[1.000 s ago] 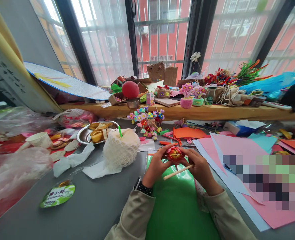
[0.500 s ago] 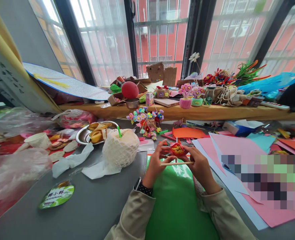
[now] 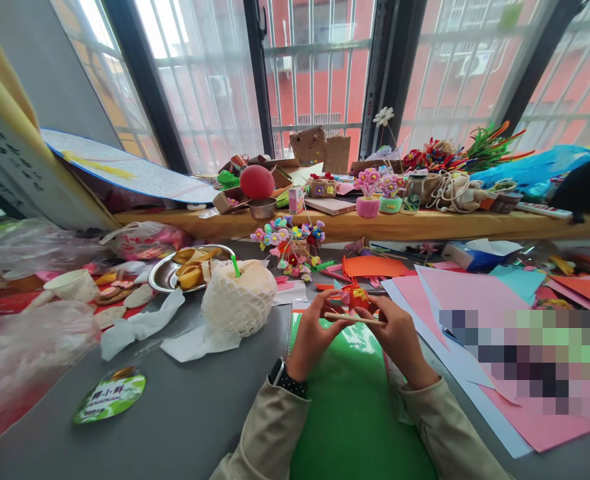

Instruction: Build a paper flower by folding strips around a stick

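Between my fingertips is a small red and yellow folded-paper flower [image 3: 353, 295], held above a green sheet [image 3: 359, 407]. My left hand [image 3: 315, 335] pinches it from the left side. From the right, my right hand [image 3: 399, 339] grips it with bent fingers. A thin pale wooden stick [image 3: 353, 319] lies crosswise below the flower, spanning from one hand to the other; its right end is against my right hand's fingers. Fingers partly hide the flower's lower edges.
Left of my hands stand a net-wrapped coconut [image 3: 237, 298] with a green straw and a metal bowl [image 3: 155, 279] of peels. Pink paper sheets [image 3: 479, 293] spread to the right. Behind, crafted flowers [image 3: 289, 243] stand before a wooden ledge [image 3: 215, 227] crowded with craft items.
The paper flower has turned between my fingers, showing more of its side. The stick has tilted, its left end now higher. Both hands remain nearly in place.
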Demonstrator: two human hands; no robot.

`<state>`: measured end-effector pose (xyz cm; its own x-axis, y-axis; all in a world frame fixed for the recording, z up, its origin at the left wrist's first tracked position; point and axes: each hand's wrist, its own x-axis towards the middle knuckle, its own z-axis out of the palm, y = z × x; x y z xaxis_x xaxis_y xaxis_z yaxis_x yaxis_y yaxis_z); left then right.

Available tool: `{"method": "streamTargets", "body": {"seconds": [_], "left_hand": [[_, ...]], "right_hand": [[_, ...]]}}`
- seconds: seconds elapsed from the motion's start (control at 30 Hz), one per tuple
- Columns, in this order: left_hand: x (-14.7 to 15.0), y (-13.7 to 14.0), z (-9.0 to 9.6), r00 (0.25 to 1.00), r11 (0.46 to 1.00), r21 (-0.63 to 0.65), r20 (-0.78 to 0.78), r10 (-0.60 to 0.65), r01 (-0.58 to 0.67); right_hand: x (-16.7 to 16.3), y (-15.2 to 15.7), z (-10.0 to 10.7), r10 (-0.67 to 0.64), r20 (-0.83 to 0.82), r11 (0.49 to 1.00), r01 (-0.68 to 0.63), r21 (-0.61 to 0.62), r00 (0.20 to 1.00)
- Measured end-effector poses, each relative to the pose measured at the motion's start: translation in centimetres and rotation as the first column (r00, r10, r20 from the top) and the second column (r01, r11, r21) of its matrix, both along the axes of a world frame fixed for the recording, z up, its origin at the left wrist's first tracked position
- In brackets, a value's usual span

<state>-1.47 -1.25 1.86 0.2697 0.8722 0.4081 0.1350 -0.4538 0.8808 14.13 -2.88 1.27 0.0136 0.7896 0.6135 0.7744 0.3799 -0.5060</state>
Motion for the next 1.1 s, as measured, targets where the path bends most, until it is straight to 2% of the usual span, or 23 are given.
{"method": "streamTargets", "body": {"seconds": [0.13,0.27,0.43,0.7,0.9,1.0,1.1], "left_hand": [[0.2,-0.3,0.0,1.0,0.999,0.051,0.013,0.014,-0.015],[0.5,-0.3,-0.4,0.995,0.994,0.069,0.069,0.076,-0.081],[0.5,-0.1,-0.7,0.995,0.989,0.121,0.056,0.08,-0.087],[0.6,-0.2,-0.8,0.994,0.989,0.103,0.033,0.106,-0.108],[0.9,-0.2,-0.9,0.99,0.974,0.209,-0.092,0.11,-0.089],[0.8,0.0,-1.1,0.984,0.97,0.221,-0.118,0.131,-0.103],[0.6,0.2,-1.1,0.985,0.967,0.219,-0.087,0.152,-0.129]], "right_hand": [[-0.3,-0.4,0.5,0.07,-0.019,0.996,-0.071,-0.046,0.997],[-0.5,-0.6,0.8,0.16,-0.004,0.98,-0.159,-0.12,0.987],[-0.6,-0.6,0.7,0.181,-0.028,0.971,-0.183,-0.152,0.983],[-0.5,-0.3,0.6,0.228,-0.121,0.938,-0.251,-0.238,0.966],[-0.6,-0.1,0.1,0.17,-0.091,0.952,-0.188,-0.24,0.981],[-0.8,-0.2,0.2,0.236,-0.116,0.943,-0.256,-0.214,0.965],[-0.6,-0.4,0.6,0.345,-0.161,0.906,-0.373,-0.2,0.925]]}}
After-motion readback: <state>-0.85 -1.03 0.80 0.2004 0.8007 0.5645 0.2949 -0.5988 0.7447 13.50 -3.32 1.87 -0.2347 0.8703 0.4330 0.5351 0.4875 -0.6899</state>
